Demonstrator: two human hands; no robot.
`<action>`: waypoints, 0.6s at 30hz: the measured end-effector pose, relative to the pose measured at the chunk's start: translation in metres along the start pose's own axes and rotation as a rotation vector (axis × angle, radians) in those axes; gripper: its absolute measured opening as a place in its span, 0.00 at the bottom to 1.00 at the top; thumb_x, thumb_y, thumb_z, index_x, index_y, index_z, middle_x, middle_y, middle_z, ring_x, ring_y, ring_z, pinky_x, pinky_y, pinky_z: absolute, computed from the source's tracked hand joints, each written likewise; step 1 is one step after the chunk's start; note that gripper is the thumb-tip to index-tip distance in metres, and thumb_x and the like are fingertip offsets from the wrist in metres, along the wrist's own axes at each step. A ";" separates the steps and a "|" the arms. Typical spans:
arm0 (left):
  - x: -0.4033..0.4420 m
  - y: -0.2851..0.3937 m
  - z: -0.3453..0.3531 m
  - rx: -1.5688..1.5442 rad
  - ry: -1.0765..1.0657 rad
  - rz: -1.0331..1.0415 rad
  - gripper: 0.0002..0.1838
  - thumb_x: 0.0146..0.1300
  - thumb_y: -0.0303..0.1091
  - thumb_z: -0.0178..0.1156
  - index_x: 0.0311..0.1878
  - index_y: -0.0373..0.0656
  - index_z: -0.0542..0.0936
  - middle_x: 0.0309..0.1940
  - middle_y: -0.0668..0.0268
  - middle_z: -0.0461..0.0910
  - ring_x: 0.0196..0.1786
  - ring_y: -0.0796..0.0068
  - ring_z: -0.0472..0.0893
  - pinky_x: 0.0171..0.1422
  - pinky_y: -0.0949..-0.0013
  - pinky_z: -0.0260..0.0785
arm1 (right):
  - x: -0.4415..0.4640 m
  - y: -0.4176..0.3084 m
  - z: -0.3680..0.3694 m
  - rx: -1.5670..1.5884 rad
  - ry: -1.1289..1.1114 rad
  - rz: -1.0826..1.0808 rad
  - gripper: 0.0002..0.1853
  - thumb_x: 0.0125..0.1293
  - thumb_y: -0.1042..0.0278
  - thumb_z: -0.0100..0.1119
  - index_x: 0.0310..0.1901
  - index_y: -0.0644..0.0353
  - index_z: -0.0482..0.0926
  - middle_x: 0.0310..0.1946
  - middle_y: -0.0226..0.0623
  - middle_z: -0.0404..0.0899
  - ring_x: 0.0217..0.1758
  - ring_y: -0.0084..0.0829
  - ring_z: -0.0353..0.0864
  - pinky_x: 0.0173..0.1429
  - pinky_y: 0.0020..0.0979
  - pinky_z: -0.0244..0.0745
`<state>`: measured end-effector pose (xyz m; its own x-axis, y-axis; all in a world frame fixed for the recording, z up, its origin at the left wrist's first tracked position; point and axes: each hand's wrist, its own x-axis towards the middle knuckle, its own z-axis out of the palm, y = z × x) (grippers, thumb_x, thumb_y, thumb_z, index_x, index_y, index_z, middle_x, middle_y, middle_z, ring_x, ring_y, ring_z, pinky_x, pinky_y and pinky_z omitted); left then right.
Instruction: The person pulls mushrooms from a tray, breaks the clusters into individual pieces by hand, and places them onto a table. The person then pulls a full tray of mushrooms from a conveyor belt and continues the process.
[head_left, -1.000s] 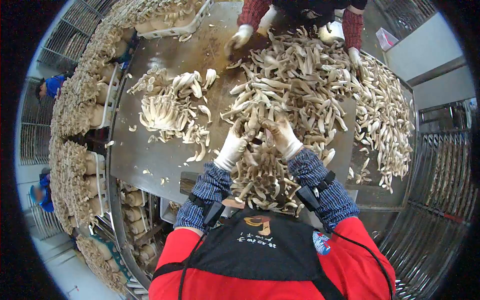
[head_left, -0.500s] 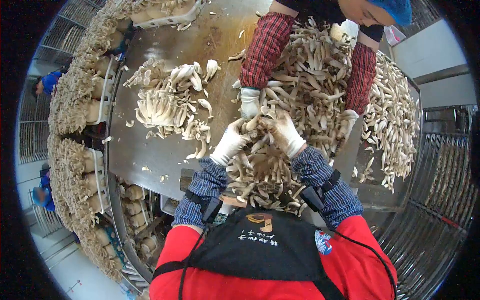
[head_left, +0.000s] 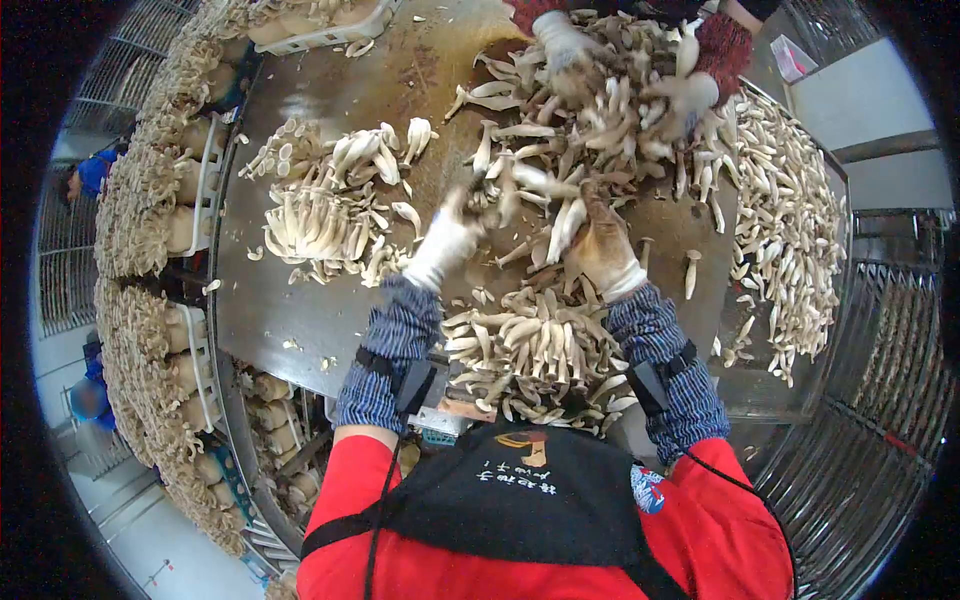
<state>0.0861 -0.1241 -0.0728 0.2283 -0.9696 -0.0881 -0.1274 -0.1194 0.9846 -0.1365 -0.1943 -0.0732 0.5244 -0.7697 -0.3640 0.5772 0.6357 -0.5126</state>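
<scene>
A metal counter (head_left: 300, 318), brown-stained toward its far end, spans the middle. Along its left edge stand white crates (head_left: 216, 165) of pale bottles (head_left: 184, 228) topped with dense mushroom clusters (head_left: 138, 215); one more white crate (head_left: 345, 36) sits at the far left corner. More bottles (head_left: 278, 414) show below the counter. Beyond the crates, two people in blue, one upper (head_left: 95, 176) and one lower (head_left: 92, 398), appear near wire racks (head_left: 68, 255). To the right are a pink-and-white container (head_left: 790, 60), a pale wall panel (head_left: 865, 95) and metal racking (head_left: 880, 370).
</scene>
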 end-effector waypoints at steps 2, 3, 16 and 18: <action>0.052 -0.052 -0.024 0.538 0.415 0.136 0.34 0.58 0.36 0.65 0.68 0.42 0.65 0.59 0.50 0.72 0.62 0.54 0.71 0.66 0.59 0.63 | -0.011 -0.002 0.005 -0.590 0.081 -0.242 0.16 0.69 0.64 0.55 0.52 0.66 0.74 0.46 0.45 0.76 0.49 0.39 0.78 0.50 0.37 0.76; 0.074 -0.055 -0.040 0.785 0.481 0.169 0.35 0.58 0.41 0.65 0.67 0.43 0.65 0.63 0.48 0.68 0.66 0.49 0.66 0.70 0.58 0.59 | -0.019 -0.003 0.003 -0.886 0.129 -0.363 0.19 0.69 0.65 0.55 0.57 0.68 0.72 0.51 0.51 0.76 0.54 0.43 0.78 0.57 0.37 0.75; 0.129 -0.063 -0.055 0.761 0.134 -0.054 0.32 0.47 0.41 0.71 0.56 0.37 0.75 0.48 0.50 0.81 0.52 0.54 0.81 0.57 0.60 0.71 | -0.116 -0.015 -0.046 -1.688 -0.817 -0.057 0.38 0.52 0.72 0.61 0.68 0.62 0.62 0.66 0.51 0.64 0.71 0.47 0.61 0.74 0.40 0.57; 0.105 -0.059 -0.047 0.412 0.096 -0.054 0.21 0.50 0.33 0.68 0.47 0.35 0.80 0.42 0.57 0.84 0.44 0.67 0.83 0.52 0.66 0.72 | -0.126 -0.010 -0.023 -1.852 -0.977 -0.218 0.41 0.47 0.70 0.63 0.68 0.60 0.63 0.65 0.50 0.64 0.72 0.49 0.59 0.75 0.45 0.53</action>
<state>0.1633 -0.2092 -0.1332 0.3317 -0.9376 -0.1047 -0.4829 -0.2640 0.8349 -0.2223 -0.1050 -0.0403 0.9857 -0.1405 -0.0925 -0.1650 -0.7004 -0.6944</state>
